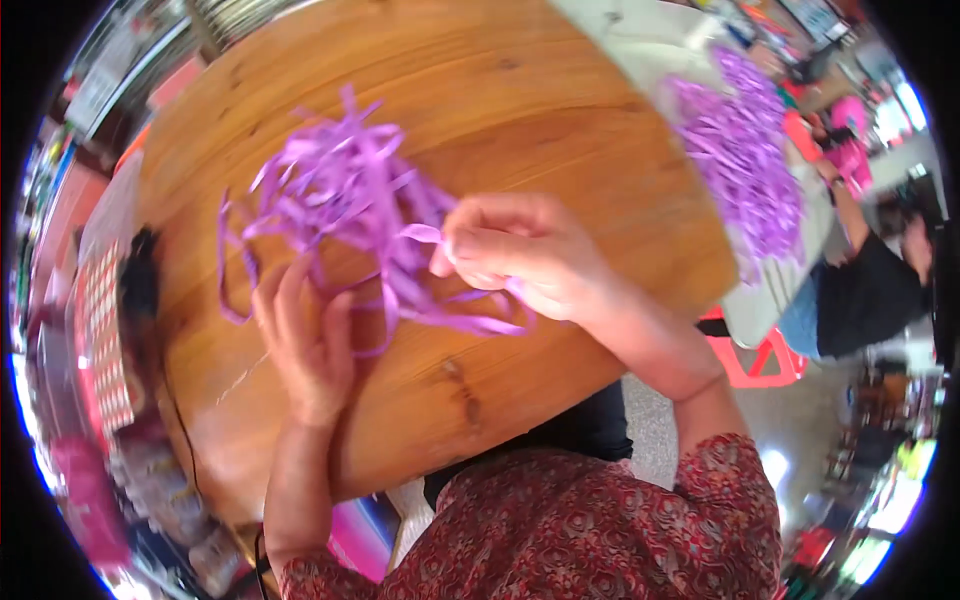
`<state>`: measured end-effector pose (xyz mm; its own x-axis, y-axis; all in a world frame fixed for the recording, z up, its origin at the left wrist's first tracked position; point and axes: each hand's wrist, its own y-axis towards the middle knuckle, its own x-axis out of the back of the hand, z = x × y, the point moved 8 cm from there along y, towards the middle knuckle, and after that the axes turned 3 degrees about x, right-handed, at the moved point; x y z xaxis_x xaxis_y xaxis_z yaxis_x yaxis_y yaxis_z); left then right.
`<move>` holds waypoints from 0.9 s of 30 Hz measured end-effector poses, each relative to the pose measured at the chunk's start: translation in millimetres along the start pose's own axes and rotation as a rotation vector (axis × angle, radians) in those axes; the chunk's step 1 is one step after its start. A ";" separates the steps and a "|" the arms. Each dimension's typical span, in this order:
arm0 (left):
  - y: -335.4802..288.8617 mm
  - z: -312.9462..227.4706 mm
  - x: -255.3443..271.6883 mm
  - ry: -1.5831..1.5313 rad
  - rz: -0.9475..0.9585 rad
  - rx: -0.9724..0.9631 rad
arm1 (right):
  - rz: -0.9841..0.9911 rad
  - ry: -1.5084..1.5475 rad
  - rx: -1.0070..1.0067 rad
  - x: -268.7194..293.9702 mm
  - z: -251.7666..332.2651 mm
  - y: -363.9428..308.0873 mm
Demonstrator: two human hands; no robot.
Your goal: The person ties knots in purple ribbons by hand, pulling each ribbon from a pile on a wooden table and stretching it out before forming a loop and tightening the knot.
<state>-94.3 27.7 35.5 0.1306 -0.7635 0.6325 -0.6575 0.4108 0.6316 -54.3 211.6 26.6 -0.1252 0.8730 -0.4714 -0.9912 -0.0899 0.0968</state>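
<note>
A loose heap of purple ribbon (335, 185) lies tangled on the wooden table in front of me. My right hand (530, 255) is raised over the heap's right side, thumb and fingers pinched on a purple ribbon whose short end sticks out to the left of the fingertips. Below the heap, my left hand (305, 345) rests with its fingers stretched and apart, the fingertips at the edge of the tangle. Whether those fingertips touch a strand I cannot tell. Several loops of ribbon trail between the two hands.
A larger pile of purple ribbon (745, 160) lies on a pale table at the right. Beyond it sits another person (865, 290) in a dark top. A red stool (760, 360) stands under that table. Along the left edge are a dark object (140, 275) and a patterned box (105, 330).
</note>
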 end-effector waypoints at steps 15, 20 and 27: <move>-5.2 6.4 -25.5 0.001 0.201 0.075 | -0.813 -0.510 0.600 285.6 268.8 -186.1; -2.6 -0.1 -25.7 0.036 0.180 0.046 | -1.326 -1.511 0.552 295.6 302.7 -238.5; -7.4 7.7 -22.8 0.056 0.166 0.052 | -1.085 -1.216 0.465 259.0 163.1 -185.5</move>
<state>-98.1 38.3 12.9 0.0574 -0.6575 0.7512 -0.7111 0.5013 0.4931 104.1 532.6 29.5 0.8757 0.2896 0.3863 -0.4693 0.6986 0.5401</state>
